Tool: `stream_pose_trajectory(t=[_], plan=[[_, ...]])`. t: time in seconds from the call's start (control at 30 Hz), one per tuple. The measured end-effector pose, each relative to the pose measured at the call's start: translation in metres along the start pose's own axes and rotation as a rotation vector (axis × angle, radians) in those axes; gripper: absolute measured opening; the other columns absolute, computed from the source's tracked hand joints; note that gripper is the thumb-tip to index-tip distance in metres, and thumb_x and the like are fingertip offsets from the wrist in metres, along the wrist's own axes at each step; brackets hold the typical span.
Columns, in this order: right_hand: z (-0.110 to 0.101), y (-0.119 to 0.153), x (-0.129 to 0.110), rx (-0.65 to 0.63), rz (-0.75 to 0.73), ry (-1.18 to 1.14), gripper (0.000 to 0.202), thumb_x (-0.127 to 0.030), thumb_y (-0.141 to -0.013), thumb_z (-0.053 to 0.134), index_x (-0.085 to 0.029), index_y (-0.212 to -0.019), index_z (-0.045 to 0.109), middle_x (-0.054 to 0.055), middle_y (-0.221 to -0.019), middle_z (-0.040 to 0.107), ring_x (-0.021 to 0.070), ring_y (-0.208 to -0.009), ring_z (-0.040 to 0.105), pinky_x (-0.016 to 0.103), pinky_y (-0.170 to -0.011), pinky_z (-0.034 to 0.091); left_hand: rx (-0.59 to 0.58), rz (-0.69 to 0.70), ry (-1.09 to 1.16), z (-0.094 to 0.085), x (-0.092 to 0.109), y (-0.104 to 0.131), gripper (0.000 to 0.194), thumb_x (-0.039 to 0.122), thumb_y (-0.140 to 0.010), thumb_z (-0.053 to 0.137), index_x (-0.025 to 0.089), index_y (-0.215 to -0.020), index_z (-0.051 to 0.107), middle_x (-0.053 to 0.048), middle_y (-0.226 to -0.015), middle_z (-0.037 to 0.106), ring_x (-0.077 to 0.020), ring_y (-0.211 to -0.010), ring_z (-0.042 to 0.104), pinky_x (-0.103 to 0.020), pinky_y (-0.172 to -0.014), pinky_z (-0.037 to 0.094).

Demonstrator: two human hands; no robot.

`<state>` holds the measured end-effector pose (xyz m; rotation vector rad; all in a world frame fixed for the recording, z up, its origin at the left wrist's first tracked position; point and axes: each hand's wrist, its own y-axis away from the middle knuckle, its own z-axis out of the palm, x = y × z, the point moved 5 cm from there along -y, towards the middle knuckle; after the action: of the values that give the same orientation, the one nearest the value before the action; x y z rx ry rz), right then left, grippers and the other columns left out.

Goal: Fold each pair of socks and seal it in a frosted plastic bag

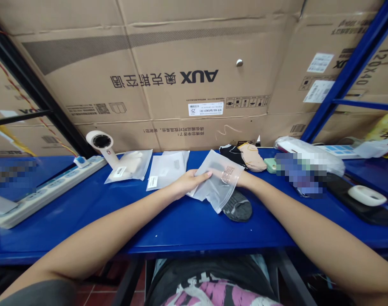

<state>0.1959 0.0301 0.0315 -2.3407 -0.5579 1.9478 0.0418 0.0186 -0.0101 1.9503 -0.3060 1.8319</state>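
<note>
A frosted plastic bag (pixel 213 187) with small printed text is held above the blue table (pixel 181 231). My left hand (pixel 191 180) pinches its left edge, thumb on top. My right hand (pixel 224 173) reaches in from the right and is covered by the cloudy plastic; it looks to be inside the bag, and its fingers show too faintly to read. Just below the bag lies a grey sock (pixel 240 207), partly covered by it. Behind my right wrist are a black sock (pixel 231 154) and a beige sock (pixel 253 158).
Left of the hands lie flat frosted bags (pixel 168 168) and a filled bag (pixel 134 163), beside a white handheld fan (pixel 101 142). A power strip (pixel 53 187) runs along the left. At right are a white plastic-wrapped package (pixel 311 153) and a white mouse (pixel 367 195). Cardboard (pixel 168 42) stands behind.
</note>
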Motion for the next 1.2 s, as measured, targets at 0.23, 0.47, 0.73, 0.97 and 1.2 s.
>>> stream_pose_trajectory(t=[0.23,0.47,0.73,0.97,1.2], plan=[[0.002,0.008,0.003,-0.204,0.26,-0.312,0.036,-0.029,-0.063,0.086,-0.019,-0.096,0.075,0.008,-0.1,0.077,0.0231,-0.087,0.073,0.037,-0.083,0.059,0.112,-0.02,0.119,-0.012,0.005,-0.003,0.048,0.053,-0.071,0.081,0.013,-0.097,0.072,-0.009,-0.088,0.076,-0.0179,-0.069,0.069,-0.028,-0.064,0.054],[-0.006,0.01,0.007,-0.327,0.355,-0.348,0.037,-0.02,-0.057,0.089,-0.022,-0.091,0.074,0.006,-0.092,0.078,0.025,-0.087,0.074,0.041,-0.08,0.062,0.06,-0.023,0.11,-0.017,0.021,0.001,0.05,0.048,-0.071,0.082,0.014,-0.105,0.07,-0.011,-0.098,0.075,-0.0215,-0.078,0.071,-0.033,-0.072,0.056],[-0.013,-0.008,0.019,0.129,0.228,-0.516,0.024,-0.016,-0.068,0.079,-0.019,-0.089,0.07,0.006,-0.096,0.077,0.0232,-0.096,0.072,0.039,-0.093,0.057,-0.17,-0.006,0.668,-0.006,0.03,0.009,0.055,0.063,-0.085,0.049,0.014,-0.105,0.065,-0.016,-0.102,0.072,-0.0258,-0.097,0.069,-0.037,-0.084,0.056],[0.009,0.005,0.026,0.09,0.358,-0.432,0.017,-0.025,-0.082,0.068,-0.02,-0.097,0.064,0.007,-0.093,0.075,0.0205,-0.089,0.072,0.038,-0.087,0.058,0.01,-0.086,0.487,0.013,0.004,0.005,0.014,0.029,-0.091,0.063,0.016,-0.097,0.063,-0.007,-0.089,0.073,-0.0147,-0.076,0.069,-0.029,-0.077,0.057],[0.001,0.01,0.023,-0.1,0.494,-0.252,0.039,-0.027,-0.068,0.083,-0.019,-0.102,0.065,0.006,-0.094,0.075,0.0171,-0.079,0.07,0.028,-0.066,0.058,0.123,-0.081,0.474,0.006,0.001,0.003,0.001,0.015,-0.091,0.061,0.015,-0.091,0.062,-0.004,-0.078,0.072,-0.013,-0.068,0.069,-0.025,-0.067,0.058]])
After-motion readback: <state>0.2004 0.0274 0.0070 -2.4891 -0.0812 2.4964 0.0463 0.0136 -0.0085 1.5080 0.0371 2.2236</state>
